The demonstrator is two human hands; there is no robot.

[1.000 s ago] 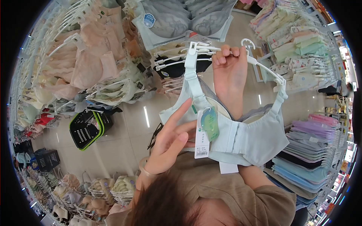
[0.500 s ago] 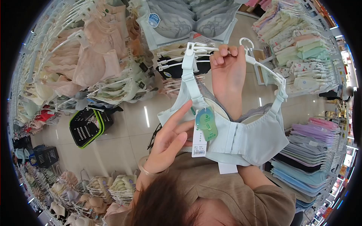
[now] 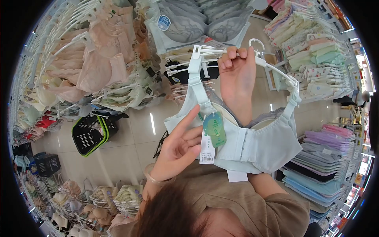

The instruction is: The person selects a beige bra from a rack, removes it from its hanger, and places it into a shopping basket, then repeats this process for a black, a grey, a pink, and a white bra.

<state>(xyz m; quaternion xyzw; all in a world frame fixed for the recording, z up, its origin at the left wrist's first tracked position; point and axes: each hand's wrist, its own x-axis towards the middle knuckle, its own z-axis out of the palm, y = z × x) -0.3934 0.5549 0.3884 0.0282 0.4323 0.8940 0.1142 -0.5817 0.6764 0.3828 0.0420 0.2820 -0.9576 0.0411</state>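
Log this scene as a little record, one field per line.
Setting: store aisle with garment racks
Item: pale mint bra, back closure visible
Right hand: grips the white hanger
Left hand: loosely open by the tags, index finger extended; contact unclear
Tags: white barcode label, partly covered by green-blue tag
Ahead: grey lace bras
Left side: peach bras; black basket with green rim

Small print on a white tag [image 3: 207, 151] defies reading, its upper part covered by a green tag [image 3: 214, 130]. A pale bra [image 3: 272, 146] hides part of the forearm behind the right hand [image 3: 237, 73], as grey lace bras [image 3: 185, 25] run past the top edge.
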